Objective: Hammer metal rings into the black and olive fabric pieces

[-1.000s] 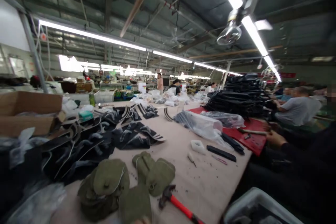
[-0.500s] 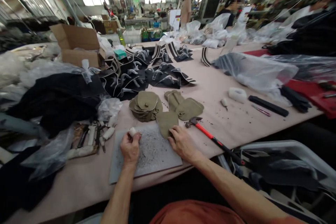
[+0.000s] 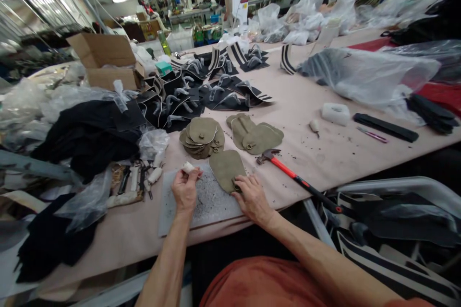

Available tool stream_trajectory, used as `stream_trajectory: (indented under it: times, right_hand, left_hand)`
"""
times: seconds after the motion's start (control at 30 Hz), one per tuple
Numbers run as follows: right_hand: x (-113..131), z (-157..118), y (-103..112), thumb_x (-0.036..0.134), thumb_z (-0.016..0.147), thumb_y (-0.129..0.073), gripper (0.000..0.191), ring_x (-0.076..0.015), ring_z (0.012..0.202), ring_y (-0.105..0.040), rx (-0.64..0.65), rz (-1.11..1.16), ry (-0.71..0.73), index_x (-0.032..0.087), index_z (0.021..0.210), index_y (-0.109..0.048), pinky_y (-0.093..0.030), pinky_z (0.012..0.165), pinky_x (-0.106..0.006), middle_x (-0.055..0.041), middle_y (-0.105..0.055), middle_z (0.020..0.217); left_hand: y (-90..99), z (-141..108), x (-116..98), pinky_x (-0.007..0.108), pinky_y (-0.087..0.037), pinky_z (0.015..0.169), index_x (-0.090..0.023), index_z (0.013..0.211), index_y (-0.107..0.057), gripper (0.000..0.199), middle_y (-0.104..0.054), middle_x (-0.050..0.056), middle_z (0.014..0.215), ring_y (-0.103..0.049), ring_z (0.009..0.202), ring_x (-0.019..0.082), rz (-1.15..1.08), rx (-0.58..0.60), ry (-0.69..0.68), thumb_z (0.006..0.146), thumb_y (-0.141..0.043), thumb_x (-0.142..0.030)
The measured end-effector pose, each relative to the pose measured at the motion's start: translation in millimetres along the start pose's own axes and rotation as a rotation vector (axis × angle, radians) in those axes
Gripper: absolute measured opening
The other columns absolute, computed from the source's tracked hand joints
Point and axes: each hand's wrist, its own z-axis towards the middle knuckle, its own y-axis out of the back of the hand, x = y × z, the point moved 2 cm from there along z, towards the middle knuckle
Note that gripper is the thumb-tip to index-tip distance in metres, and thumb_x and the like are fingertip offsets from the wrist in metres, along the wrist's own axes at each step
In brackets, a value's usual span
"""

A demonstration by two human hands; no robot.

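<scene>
My left hand [image 3: 185,193] is closed on a white-wrapped hand punch [image 3: 188,167], held over the left part of a grey board [image 3: 211,201] strewn with dark bits. The tip of the punch is hard to make out. My right hand [image 3: 253,197] grips the lower right edge of an olive fabric piece [image 3: 226,169], beside a small metal ring; the fingertips are partly hidden. This piece lies partly on the board. Behind it are a stack of olive pieces [image 3: 202,132] and a few loose olive pieces [image 3: 264,138]. A red-handled claw hammer [image 3: 288,172] lies right of my right hand.
Black panels [image 3: 223,98] with plastic-wrapped parts lie further back, near a cardboard box [image 3: 108,57]. More wrapped tools [image 3: 135,177] lie at left. Another punch [image 3: 314,127], a white roll [image 3: 335,113] and a black strip [image 3: 385,127] lie right. A filled bin [image 3: 396,184] stands below the table edge.
The olive piece under my right hand has turned and moved slightly away from the stack, towards me. My left hand keeps the punch, a little higher. The whole view has tilted and shifted.
</scene>
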Motion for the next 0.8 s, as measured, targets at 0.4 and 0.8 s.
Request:
stream_trajectory:
  times: [0.4,0.8]
  right_hand:
    - [-5,31,-6,0.022,0.092,-0.060,0.013,-0.0250,0.098,-0.056,0.039,0.038,-0.089,0.017,0.097,-0.071,-0.047,0.091,-0.039,-0.0102,-0.069,0.107]
    - [-4,1,-7,0.008,0.093,-0.043,0.039,-0.0260,0.108,-0.053,-0.067,0.045,-0.014,0.018,0.120,-0.068,-0.043,0.100,-0.047,-0.0105,-0.067,0.125]
  left_hand:
    - [-82.6,-12,10,0.029,-0.058,0.072,-0.015,0.088,-0.064,0.044,-0.074,0.006,0.086,-0.072,0.074,0.018,-0.158,0.284,0.117,0.069,-0.083,-0.050]
    - [-75.8,-11,25,0.031,-0.059,0.072,-0.016,0.096,-0.060,0.051,-0.076,0.008,0.090,-0.075,0.076,0.021,-0.153,0.372,0.131,0.073,-0.080,-0.056]
